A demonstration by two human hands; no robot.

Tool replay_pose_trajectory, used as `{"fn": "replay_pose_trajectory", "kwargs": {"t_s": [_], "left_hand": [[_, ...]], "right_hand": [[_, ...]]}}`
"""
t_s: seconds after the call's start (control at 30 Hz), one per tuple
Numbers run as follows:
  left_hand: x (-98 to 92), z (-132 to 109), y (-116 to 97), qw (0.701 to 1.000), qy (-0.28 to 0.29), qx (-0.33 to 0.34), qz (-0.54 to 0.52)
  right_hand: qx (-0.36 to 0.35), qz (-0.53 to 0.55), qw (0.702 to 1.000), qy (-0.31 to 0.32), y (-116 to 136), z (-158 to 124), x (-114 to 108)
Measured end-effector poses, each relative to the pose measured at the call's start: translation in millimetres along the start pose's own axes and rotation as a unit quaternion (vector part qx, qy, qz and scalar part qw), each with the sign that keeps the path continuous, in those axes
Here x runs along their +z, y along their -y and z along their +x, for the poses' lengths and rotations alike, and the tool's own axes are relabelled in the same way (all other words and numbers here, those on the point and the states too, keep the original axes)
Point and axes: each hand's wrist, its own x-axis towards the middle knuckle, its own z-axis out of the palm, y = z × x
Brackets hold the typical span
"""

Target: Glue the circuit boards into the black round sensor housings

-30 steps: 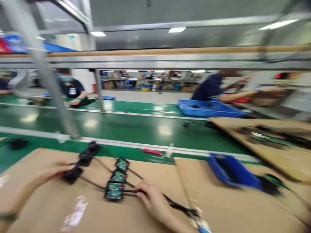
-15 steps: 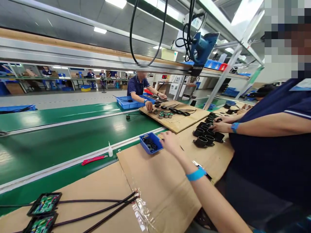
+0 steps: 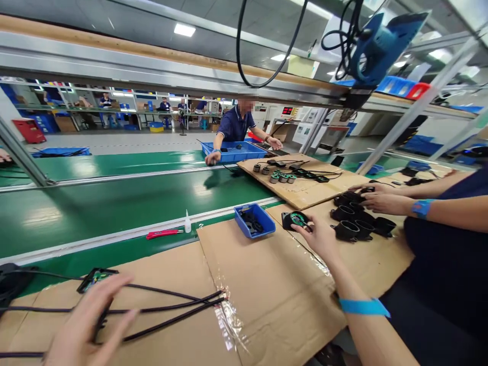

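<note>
My right hand (image 3: 322, 236) is closed on a black round housing (image 3: 286, 220) with a green circuit board inside, held above the cardboard just right of a small blue bin (image 3: 254, 222). The bin holds black parts. My left hand (image 3: 89, 323), a little blurred, reaches over the cardboard at lower left with thumb and fingers apart. Under it is a black case, mostly hidden. Behind its fingertips lies an open black case with a green circuit board (image 3: 98, 277). Black cables (image 3: 171, 292) run from this area to the middle of the cardboard (image 3: 274, 300).
A red cutter (image 3: 163, 234) and a white bottle (image 3: 187, 223) lie along the green belt (image 3: 114, 213). Black cup-shaped housings (image 3: 346, 230) stand at right, by a co-worker's hands (image 3: 381, 198). A wooden board (image 3: 305, 195) carries several parts. A blue tool (image 3: 377, 48) hangs overhead.
My right hand, earlier beside the blue bin, now holds the round housing. My left hand has come into view at lower left. The view has shifted; the person across reaches over the belt.
</note>
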Motion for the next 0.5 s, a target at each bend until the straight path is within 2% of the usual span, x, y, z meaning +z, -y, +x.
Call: {"fn": "replay_pose_trajectory", "kwargs": {"t_s": [0.03, 0.1, 0.17, 0.2, 0.27, 0.33, 0.4, 0.5], "left_hand": [[17.3, -2.7, -10.5, 0.995, 0.062, -0.013, -0.08], [54.1, -4.0, -38.1, 0.945, 0.194, -0.084, -0.249], [86.4, -0.5, -67.8, 0.876, 0.24, -0.134, -0.395], [98.8, 2.4, -80.7, 0.843, 0.241, -0.149, -0.458], [114.4, 7.9, -99.0, 0.795, 0.218, -0.166, -0.541], [117.9, 10.6, -104.7, 0.777, 0.164, -0.201, -0.574], [111.7, 10.1, -98.3, 0.775, 0.111, -0.246, -0.571], [92.1, 7.0, -73.8, 0.772, 0.078, -0.301, -0.554]], "right_hand": [[-0.01, 0.009, 1.0, -0.005, 9.3, -8.4, -6.1], [-0.041, 0.036, 0.998, 0.015, 38.9, -29.8, -15.2], [-0.098, 0.07, 0.99, 0.072, 81.8, -55.8, -17.3], [-0.144, 0.09, 0.979, 0.115, 106.1, -69.4, -15.1], [-0.227, 0.137, 0.95, 0.165, 153.2, -95.1, -5.5], [-0.282, 0.19, 0.92, 0.195, 188.0, -116.8, 7.3], [-0.306, 0.202, 0.904, 0.221, 200.9, -135.0, 17.2], [-0.292, 0.133, 0.913, 0.252, 179.9, -164.3, 20.7]]}}
